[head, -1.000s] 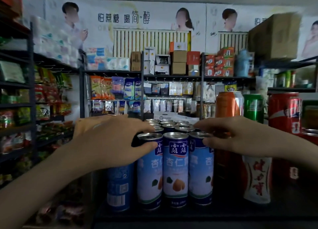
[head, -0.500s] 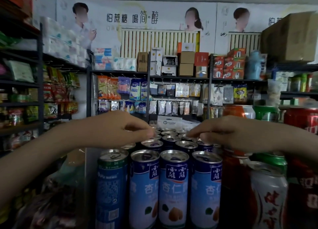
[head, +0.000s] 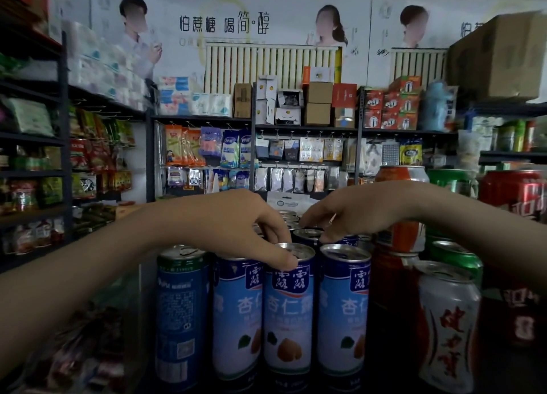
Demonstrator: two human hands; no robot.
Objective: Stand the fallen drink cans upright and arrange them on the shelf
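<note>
Tall blue-and-white aluminium cans [head: 343, 311] all stood upright in tight rows, lower centre of frame; mostly done, I'd say; left hand [head: 236, 225] pinched rim of middle front can [head: 288, 313]; right hand [head: 355, 216] curled over back-row tops, grip couldn't tell; no fallen can in sight; probably only straightening rows left
</note>
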